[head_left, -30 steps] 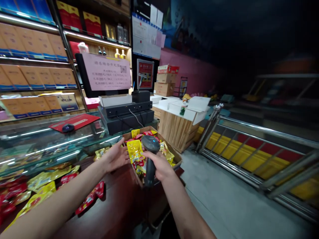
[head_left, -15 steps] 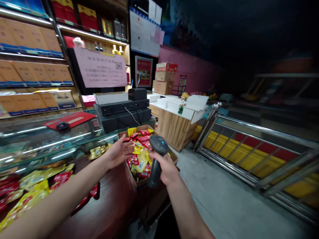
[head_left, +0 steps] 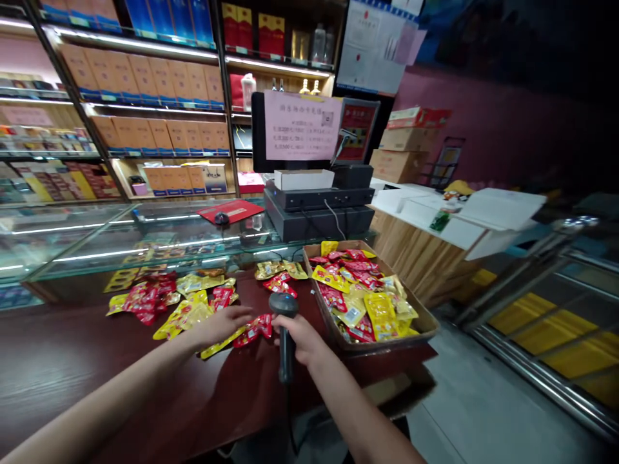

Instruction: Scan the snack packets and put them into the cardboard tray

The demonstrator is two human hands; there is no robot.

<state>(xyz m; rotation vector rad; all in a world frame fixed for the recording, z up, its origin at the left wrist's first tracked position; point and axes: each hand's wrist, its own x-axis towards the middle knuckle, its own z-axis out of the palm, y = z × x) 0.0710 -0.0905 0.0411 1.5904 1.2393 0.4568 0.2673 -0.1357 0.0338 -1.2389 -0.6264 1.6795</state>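
Note:
My right hand is wrapped around the handle of a dark handheld barcode scanner, held upright above the table, its cord hanging down. My left hand reaches over the loose snack packets with fingers stretched out, holding nothing that I can see. Just beyond its fingertips lies a red snack packet. A yellow snack packet is close behind the hand, and red snack packets are piled farther left. To the right of the scanner stands a cardboard box filled with red and yellow packets.
The dark red tabletop adjoins a glass display counter. On the glass are a red folder, a mouse and a cash drawer beneath a monitor bearing a pink sign. A metal railing stands at right.
My view has swung left. My left hand has moved from beside the box to the loose packets on the table. The scanner, still in my right hand, has moved away from above the box.

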